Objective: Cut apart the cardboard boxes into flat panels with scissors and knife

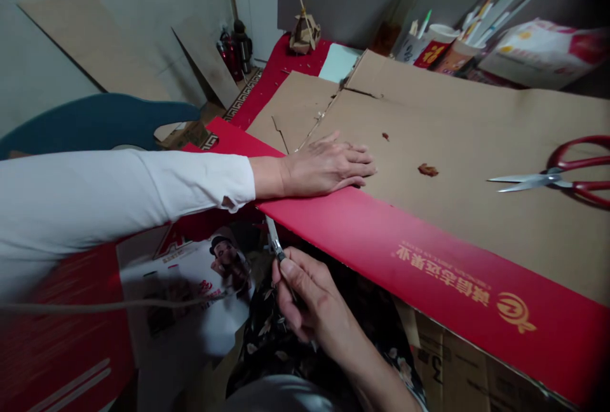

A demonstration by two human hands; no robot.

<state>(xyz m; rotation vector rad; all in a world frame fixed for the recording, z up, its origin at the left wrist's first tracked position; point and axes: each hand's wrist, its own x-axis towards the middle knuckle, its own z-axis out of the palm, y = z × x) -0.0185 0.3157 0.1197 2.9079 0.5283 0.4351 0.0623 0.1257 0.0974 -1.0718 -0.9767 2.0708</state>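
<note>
My left hand [331,167] lies flat across the cardboard, its fingers stretched out to the right. Beneath it is a red printed flap [429,247] with gold lettering, which joins a large brown cardboard sheet [457,138]. Below the flap's near edge, my right hand [309,294] grips a utility knife [273,237] with its blade pointing up and away. The blade's tip meets the flap's edge, and whether it has gone into the board is hidden. Most of the knife's handle is covered by my fingers.
Red-handled scissors [565,177] lie partly open on the right of the sheet. Behind stand pen cups [457,56], a tissue pack [543,49] and a bottle [405,5]. A small cardboard model [305,32] sits at the back. A blue chair [95,123] is at left.
</note>
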